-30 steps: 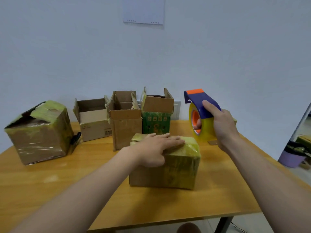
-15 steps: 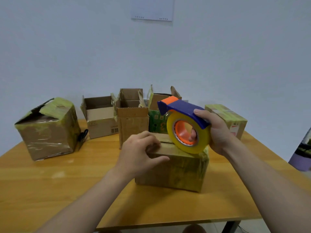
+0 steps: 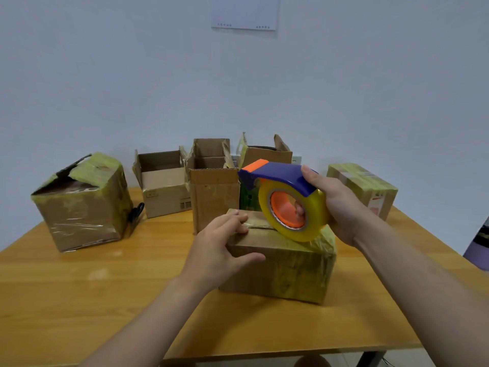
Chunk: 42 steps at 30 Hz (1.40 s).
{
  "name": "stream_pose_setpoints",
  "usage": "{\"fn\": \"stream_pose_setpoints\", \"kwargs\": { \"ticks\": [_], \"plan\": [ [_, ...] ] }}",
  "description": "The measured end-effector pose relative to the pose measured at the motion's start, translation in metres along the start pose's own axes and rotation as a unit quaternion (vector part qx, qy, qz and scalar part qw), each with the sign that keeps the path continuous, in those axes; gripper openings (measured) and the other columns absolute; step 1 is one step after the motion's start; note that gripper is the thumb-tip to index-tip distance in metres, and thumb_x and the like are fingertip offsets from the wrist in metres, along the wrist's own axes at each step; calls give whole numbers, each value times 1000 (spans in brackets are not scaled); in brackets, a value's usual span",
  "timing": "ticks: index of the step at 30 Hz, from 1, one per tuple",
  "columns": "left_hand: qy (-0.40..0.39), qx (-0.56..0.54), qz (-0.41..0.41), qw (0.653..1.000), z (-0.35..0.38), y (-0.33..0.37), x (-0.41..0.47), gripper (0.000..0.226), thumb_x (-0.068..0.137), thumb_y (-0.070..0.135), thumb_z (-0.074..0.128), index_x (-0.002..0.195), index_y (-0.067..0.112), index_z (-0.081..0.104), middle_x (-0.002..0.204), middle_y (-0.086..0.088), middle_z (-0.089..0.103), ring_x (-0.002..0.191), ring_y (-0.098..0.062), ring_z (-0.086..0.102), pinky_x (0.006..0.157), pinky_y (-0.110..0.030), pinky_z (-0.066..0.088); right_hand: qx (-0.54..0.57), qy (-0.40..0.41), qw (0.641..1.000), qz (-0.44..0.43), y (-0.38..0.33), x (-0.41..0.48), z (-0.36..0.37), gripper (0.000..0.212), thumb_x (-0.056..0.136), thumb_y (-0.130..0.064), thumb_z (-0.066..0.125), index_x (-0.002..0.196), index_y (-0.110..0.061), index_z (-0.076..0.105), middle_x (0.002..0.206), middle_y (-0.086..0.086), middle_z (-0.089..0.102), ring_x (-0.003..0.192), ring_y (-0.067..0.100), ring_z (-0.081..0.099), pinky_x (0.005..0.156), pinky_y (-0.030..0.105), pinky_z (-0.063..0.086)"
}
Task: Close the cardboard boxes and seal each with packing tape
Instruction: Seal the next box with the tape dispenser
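The table point(image 3: 79, 300) ran wide before you, its wood top bare at 6 o'clock. The big box point(image 3: 84, 205) sat at your 10 o'clock, wrapped in yellowed tape, its top flap torn up at one corner. The near box point(image 3: 285, 268) lay at 12 o'clock, closest to you, flaps down, its right end thick with old tape.

Behind it, from 11 to 12 o'clock, three stood with flaps up. The wide box point(image 3: 164, 192) had dark printed marks low on its front, too small to read. The tall box point(image 3: 214, 197) stood just beside it. The green box point(image 3: 267, 154) showed a green printed side, partly hidden, with no letters you could make out. The sealed box point(image 3: 365, 189) sat at 2 o'clock, and its white label point(image 3: 377, 205) carried a red mark, not legible.

A sheet point(image 3: 244, 11) hung on the wall at 12 o'clock, its fine print unreadable.

Your hands were apart. Your right hand point(image 3: 341, 207) gripped the dispenser point(image 3: 280, 174) by its blue frame, fingers through the orange core. The roll point(image 3: 316, 223) touched the near box's top toward its right end. Your left hand point(image 3: 217, 250) pressed the left end of that top, fingers flat on the seam, thumb along the front face.

A black thing point(image 3: 137, 211) lay against the big box.
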<state>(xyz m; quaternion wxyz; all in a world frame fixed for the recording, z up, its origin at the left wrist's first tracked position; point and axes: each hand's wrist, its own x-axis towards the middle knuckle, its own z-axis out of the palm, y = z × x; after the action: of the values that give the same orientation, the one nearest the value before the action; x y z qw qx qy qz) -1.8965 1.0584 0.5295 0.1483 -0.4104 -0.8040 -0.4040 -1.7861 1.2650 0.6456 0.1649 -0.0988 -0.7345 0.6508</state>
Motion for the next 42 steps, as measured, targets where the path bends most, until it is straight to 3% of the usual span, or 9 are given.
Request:
{"fn": "stream_pose_setpoints", "kwargs": {
  "ticks": [5,11,14,19,25,32,35,38,42],
  "plan": [
    [-8,-7,12,1000,-14,5,-1,51,68,72,79,106,41,63,135,27,61,135,7,45,101,-15,45,41,24,997,-56,-6,0,-14,44,89,-48,66,84,-4,71,57,12,60,46,21,55,50,29,49],
    [-106,19,23,994,-21,-8,1,82,67,65,86,140,48,52,160,31,36,153,9,17,123,-38,35,59,-5,998,-22,-10,3,-28,37,78,-50,67,82,-14,76,62,8,64,45,19,55,50,27,48],
    [-82,-21,-14,996,-13,-11,-3,81,69,65,85,142,53,51,167,28,19,155,3,15,119,-36,32,64,-8,998,-26,-5,4,-31,33,79,-51,67,81,-20,79,67,8,66,48,18,57,47,26,50],
    [100,-182,-188,960,-4,4,2,48,81,63,69,120,37,68,113,20,68,111,-1,62,79,-14,55,85,-18,996,-19,4,5,-42,33,81,-47,64,82,-18,78,59,5,64,43,16,56,47,27,49],
    [145,-269,-294,905,1,5,9,17,88,42,78,88,26,81,83,7,77,91,-10,70,76,-29,57,93,-33,995,-21,9,11,-44,27,80,-42,62,75,-22,80,63,4,68,49,17,61,55,30,49],
    [170,-286,-258,907,-1,11,1,6,83,28,85,89,28,83,99,17,78,98,1,70,82,-27,60,93,-49,994,-28,13,17,-48,27,80,-43,60,73,-27,80,68,3,70,55,17,62,58,31,49],
    [167,-368,-291,867,-1,13,0,9,85,18,82,92,23,84,104,13,79,104,-2,70,83,-21,56,101,-52,993,-25,16,18,-50,28,80,-44,61,78,-25,81,71,5,70,57,19,61,58,30,50],
    [137,-441,-329,824,-4,12,3,13,85,14,81,98,16,83,109,6,79,112,-12,69,95,-31,55,112,-52,992,-24,18,20,-53,29,80,-44,61,79,-23,81,70,5,70,55,19,61,56,30,52],
    [119,-273,-261,918,-16,7,17,24,90,11,78,110,21,70,102,4,74,101,-11,69,75,-18,54,144,-61,988,-13,21,23,-54,29,74,-44,68,83,-20,81,72,6,70,56,20,61,57,32,53]
  ]
}}
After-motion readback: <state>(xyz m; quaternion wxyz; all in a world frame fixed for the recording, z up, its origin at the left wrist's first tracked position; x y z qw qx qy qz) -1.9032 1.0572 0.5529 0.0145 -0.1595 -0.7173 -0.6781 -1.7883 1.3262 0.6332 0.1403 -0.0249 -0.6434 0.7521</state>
